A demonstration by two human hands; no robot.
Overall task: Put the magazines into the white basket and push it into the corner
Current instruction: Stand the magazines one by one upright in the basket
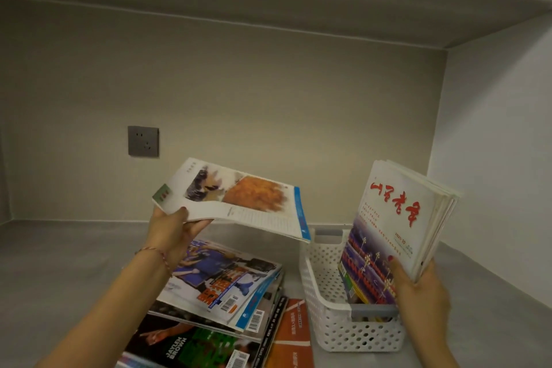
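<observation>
A magazine (239, 197) is pinched by the left hand (173, 233) above the pile (221, 287), while a bundle (397, 227) is gripped upright in the white basket (322, 302) by the right hand (418, 287); floppy pages could be snagged on the rim near the surface's right edge.

A smooth grey countertop (59, 272) carries a near, untidy stack of glossy magazines (221, 305) and, right, a perforated white plastic basket (343, 329).
</observation>
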